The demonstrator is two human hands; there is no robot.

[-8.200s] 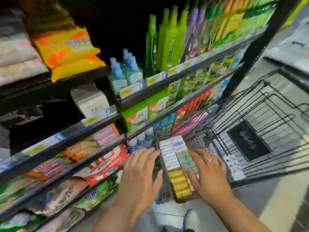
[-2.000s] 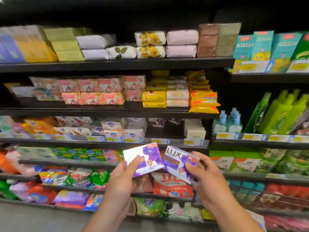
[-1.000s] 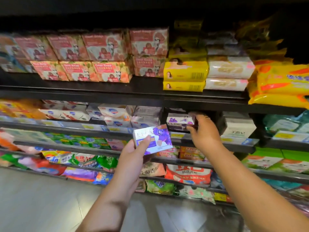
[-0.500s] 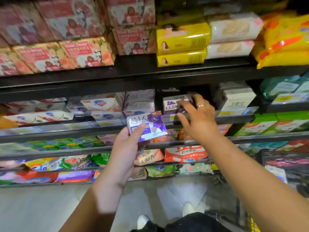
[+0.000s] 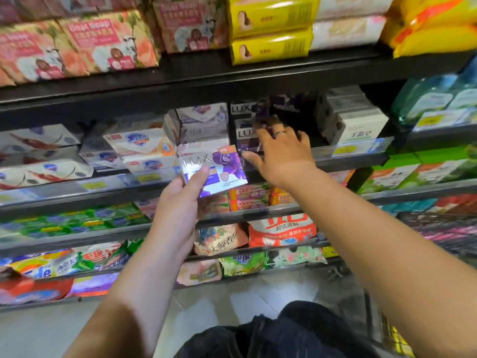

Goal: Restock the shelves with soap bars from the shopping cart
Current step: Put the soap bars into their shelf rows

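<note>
My left hand (image 5: 178, 202) grips a purple and white LUX soap box (image 5: 216, 170) by its lower left corner, in front of the middle shelf (image 5: 351, 161). My right hand (image 5: 281, 151) reaches over the shelf's front rail, fingers spread and blurred, with the fingertips against a stack of two LUX boxes (image 5: 242, 133) standing on that shelf. Nothing is held in the right hand. The shopping cart (image 5: 449, 233) shows only as dark wire at the right edge.
White Safeguard soap boxes (image 5: 144, 146) stand left of the LUX stack and white boxes (image 5: 358, 125) to its right, with a dark gap between. Yellow packs (image 5: 271, 47) and pink goat soap packs (image 5: 103, 45) fill the shelf above. Bagged goods line the lower shelves.
The right hand has set its LUX box on the shelf stack and its fingers have spread off it. The left hand keeps its box. The view has moved closer to the shelf.
</note>
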